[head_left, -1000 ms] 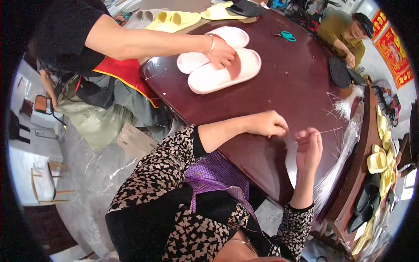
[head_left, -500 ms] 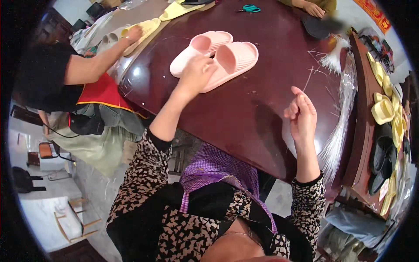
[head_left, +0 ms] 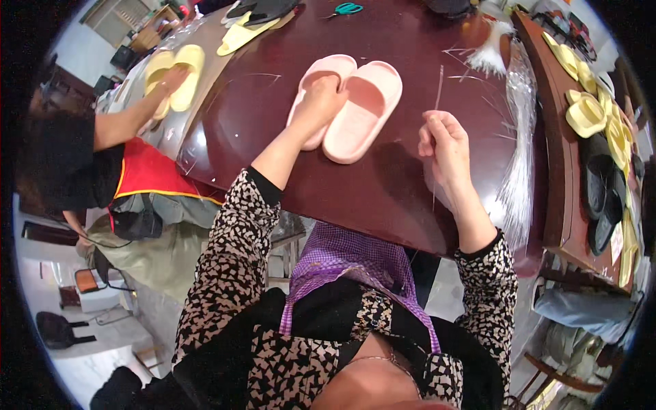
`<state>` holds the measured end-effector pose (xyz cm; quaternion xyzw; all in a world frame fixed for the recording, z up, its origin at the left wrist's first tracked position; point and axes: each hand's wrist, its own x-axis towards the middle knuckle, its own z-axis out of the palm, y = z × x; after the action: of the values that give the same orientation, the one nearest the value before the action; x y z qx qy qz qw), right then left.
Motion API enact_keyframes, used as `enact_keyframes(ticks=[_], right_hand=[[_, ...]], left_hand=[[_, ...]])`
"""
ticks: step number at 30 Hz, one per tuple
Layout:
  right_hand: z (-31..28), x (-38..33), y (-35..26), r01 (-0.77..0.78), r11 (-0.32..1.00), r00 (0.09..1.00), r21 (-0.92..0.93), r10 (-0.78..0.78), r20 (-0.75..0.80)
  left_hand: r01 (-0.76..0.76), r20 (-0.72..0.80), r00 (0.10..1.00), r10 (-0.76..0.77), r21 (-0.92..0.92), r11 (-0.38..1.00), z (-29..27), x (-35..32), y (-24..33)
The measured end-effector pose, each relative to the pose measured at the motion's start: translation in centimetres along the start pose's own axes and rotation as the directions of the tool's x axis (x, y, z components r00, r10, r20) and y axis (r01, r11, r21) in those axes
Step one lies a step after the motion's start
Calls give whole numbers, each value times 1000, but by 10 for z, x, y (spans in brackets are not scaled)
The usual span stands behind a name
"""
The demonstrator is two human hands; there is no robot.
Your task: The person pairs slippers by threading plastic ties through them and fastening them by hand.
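A pair of pale pink slide slippers (head_left: 365, 126) lies side by side on the dark red table, toes away from me. My left hand (head_left: 320, 106) is closed at the left slipper, its fingers curled at the strap's inner side beside the other slipper. The fingertips are partly hidden there. To the right, above the table and apart from the slippers, my right hand (head_left: 447, 145) pinches a thin translucent plastic strand (head_left: 440, 85). One end of it sticks up past my fingers, and a fine length hangs below the hand.
A bundle of white strands (head_left: 521, 184) in clear plastic lies at the right, with loose ones about. Yellow slippers (head_left: 586, 115) and black shoes (head_left: 601, 164) line a wooden ledge. Teal scissors (head_left: 347, 9) sit at the back. A co-worker's hand (head_left: 176, 78) touches yellow slippers at left.
The pink slippers have turned, so their toes point farther away from me. My left hand has moved onto the left slipper's strap. My right hand has shifted slightly left, still pinching the strand.
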<state>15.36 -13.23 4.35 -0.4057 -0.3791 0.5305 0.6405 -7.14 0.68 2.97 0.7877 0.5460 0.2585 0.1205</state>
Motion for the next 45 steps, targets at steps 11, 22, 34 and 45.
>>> enact_keyframes(ticks=[11, 22, 34, 45], right_hand=[[-14, 7, -18, 131, 990, 987, 51, -125, -102], [-19, 6, -35, 312, 945, 948, 104, -302, -95], [-32, -29, -74, 277, 889, 933, -364, -340, -120], [-58, -39, -17, 157, 427, 978, -891, -189, 82]], left_hand=[[-127, 29, 985, 168, -534, 836, 14, -50, 98], [661, 618, 724, 306, -749, -52, 21, -115, 151], [-420, 19, 863, 504, -526, 739, -65, -141, 132], [-595, 44, 729, 683, -452, 664, -32, -131, 107]])
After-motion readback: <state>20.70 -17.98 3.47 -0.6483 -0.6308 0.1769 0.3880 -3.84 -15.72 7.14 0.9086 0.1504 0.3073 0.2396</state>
